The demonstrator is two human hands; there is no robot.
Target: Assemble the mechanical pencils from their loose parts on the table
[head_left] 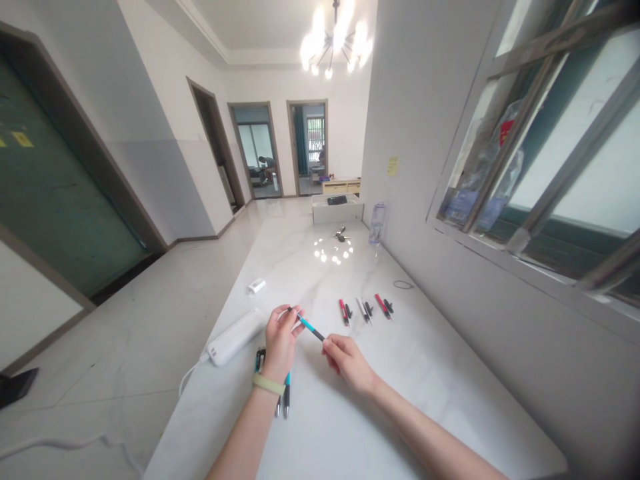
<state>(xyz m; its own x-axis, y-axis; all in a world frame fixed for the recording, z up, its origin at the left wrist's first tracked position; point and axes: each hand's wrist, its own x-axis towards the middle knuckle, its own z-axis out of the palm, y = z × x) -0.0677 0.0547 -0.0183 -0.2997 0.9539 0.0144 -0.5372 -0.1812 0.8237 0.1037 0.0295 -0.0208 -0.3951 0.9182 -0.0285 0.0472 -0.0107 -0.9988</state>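
Note:
A teal and black pen (310,327) is held above the white marble table (400,373) between both hands. My left hand (281,341) pinches its far end with closed fingers. My right hand (346,360) pinches its near, dark end. Under my left wrist lie several more pens (285,399), teal and dark. Farther out on the table sit a red pen (343,311), a white pen (362,309) and another red pen (383,306), each with a dark cap beside it.
A white power strip (235,337) with its cable lies at the table's left edge, a small white item (257,287) beyond it. A white box (337,209), keys (340,235) and a water bottle (378,224) stand at the far end. The wall runs along the right.

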